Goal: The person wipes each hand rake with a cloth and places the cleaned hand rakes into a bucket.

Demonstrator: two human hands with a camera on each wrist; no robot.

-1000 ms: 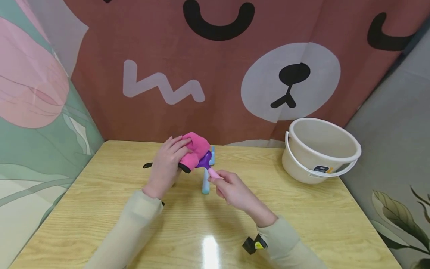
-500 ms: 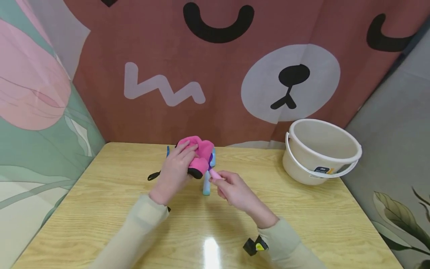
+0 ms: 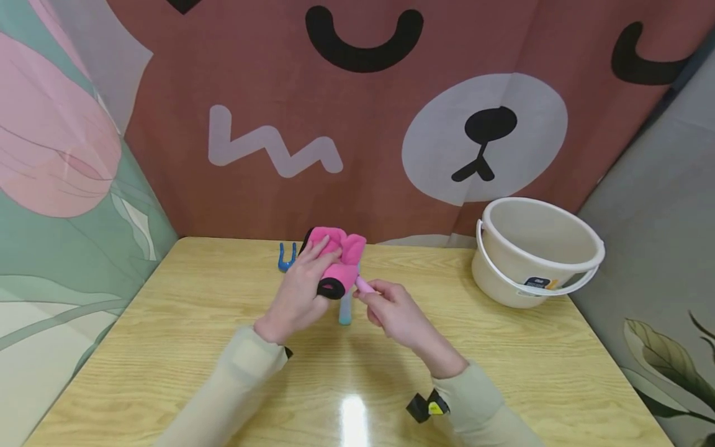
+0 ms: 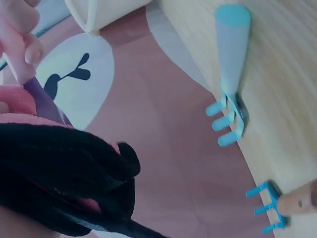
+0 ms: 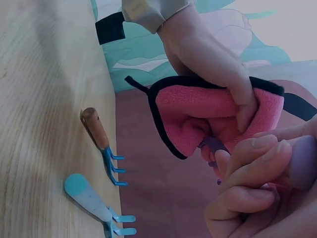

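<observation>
My left hand [image 3: 301, 279] grips a pink cloth [image 3: 345, 272] with black trim, folded round the head of a small hand tool. Thumb and fingers of my right hand [image 3: 398, 313] pinch that tool's pink handle [image 3: 365, 285]. Only part of its purple head [image 4: 45, 103] shows in the left wrist view; the cloth hides the rest. In the right wrist view, my left thumb presses into the folds of the cloth. Just below both hands, a small hand rake [image 4: 234, 47] with a pale handle and light-blue tines lies on the table.
A second hand rake [image 5: 96, 130], with a wooden handle and blue tines, lies near the table's back edge, left of the pale one. A cream bucket [image 3: 516, 295] with a white handle stands at the back right of the table [image 3: 167, 372]. Printed curtains hang behind.
My left hand and the cloth have moved right and slightly down over the purple head, now covering it in the head view. The blue tines have come into sight. My right hand has barely moved.
</observation>
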